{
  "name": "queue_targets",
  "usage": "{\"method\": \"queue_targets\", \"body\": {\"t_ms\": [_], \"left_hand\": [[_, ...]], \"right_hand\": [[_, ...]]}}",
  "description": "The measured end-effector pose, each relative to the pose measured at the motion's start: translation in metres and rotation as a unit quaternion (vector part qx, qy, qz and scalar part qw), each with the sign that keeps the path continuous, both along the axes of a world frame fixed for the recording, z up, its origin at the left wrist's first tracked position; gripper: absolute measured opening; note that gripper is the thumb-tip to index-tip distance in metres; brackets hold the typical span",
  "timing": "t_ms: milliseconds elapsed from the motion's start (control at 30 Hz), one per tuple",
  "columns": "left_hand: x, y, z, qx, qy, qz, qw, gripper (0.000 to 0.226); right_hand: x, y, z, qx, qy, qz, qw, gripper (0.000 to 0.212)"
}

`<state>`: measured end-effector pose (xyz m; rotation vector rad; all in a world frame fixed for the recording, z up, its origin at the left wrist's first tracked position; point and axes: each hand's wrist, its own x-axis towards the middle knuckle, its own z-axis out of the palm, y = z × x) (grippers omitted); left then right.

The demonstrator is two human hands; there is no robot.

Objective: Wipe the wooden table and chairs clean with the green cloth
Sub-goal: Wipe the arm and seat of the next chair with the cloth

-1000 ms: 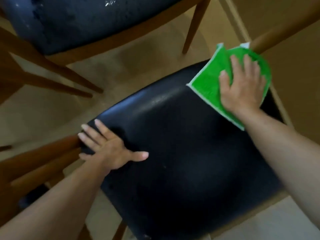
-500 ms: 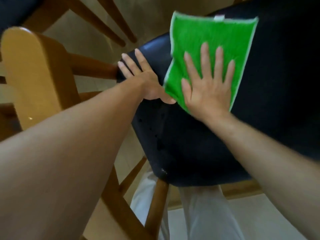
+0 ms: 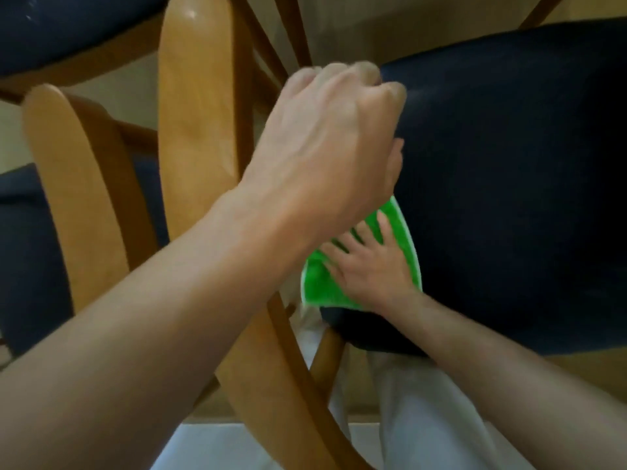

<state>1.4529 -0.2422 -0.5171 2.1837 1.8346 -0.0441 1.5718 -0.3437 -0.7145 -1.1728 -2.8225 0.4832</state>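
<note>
**Cloth at the seat's near corner**

Right hand (image 3: 368, 266), fingers spread flat, presses the green cloth (image 3: 400, 232) onto the dark chair seat (image 3: 509, 181) at its 7 o'clock corner. Left hand (image 3: 325, 140) curled over the seat's edge at 10 o'clock. Wooden backrest slat (image 3: 196, 113) at 9 o'clock.

The cloth (image 3: 395, 252) is bright green with a pale edge — the chair seat (image 3: 515, 184) a dark navy, its wooden frame (image 3: 196, 123) honey-brown; the trousers (image 3: 417, 432) are white.
</note>
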Motion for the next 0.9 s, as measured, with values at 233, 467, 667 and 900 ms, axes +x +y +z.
{"method": "queue_targets", "body": {"t_ms": [233, 467, 667, 900], "left_hand": [[-0.034, -0.066, 0.003, 0.042, 0.086, 0.196, 0.976, 0.078], [-0.036, -0.075, -0.004, 0.055, 0.018, 0.282, 0.958, 0.083], [-0.043, -0.075, -0.011, 0.081, -0.007, 0.293, 0.953, 0.081], [-0.043, -0.073, -0.006, 0.071, -0.015, 0.293, 0.953, 0.080]], "right_hand": [[-0.020, -0.023, 0.002, -0.011, -0.070, 0.016, 0.997, 0.056], [0.053, -0.076, 0.023, -0.034, -0.108, 0.181, 0.977, 0.074], [-0.009, -0.005, 0.005, 0.010, -0.059, 0.109, 0.992, 0.053], [-0.003, -0.055, -0.003, -0.019, -0.050, 0.003, 0.999, 0.051]]}}
